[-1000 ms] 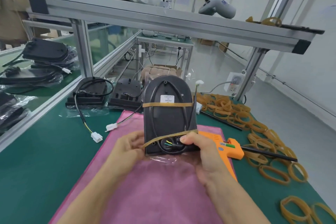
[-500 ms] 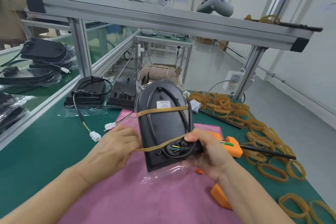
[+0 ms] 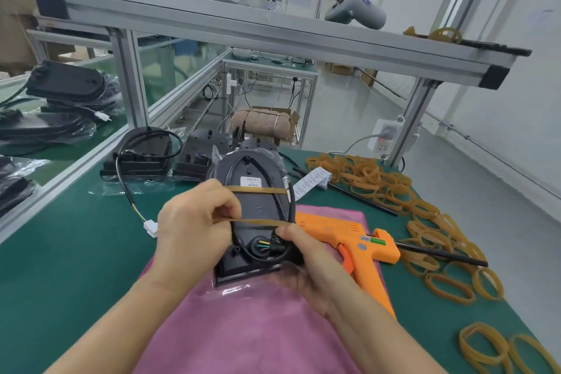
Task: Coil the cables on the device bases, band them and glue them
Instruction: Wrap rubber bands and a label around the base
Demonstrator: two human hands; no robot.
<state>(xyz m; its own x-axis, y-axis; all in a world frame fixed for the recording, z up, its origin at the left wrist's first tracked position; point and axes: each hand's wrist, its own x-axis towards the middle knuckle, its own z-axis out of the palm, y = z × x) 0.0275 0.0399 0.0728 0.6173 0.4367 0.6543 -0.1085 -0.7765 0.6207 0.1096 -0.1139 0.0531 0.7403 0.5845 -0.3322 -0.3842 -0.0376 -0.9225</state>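
At frame centre, the left hand [image 3: 194, 222] pinches the second rubber band [image 3: 258, 222] while the right hand [image 3: 303, 264] grips the device base [image 3: 252, 206]; the band should seat flat across the coiled cable [image 3: 290, 206].

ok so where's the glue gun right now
In the head view the orange glue gun lies on the green table, partly over the pink cloth's right edge, just right of the right hand holding the device base, with loose rubber bands beyond it.

A green worktop [image 3: 60, 267] carries a pink cloth [image 3: 258, 328] near the middle, an orange glue gun [image 3: 361, 240] beside it, rubber bands [image 3: 425, 215] scattered right, and black device bases [image 3: 142, 155] at the far left.
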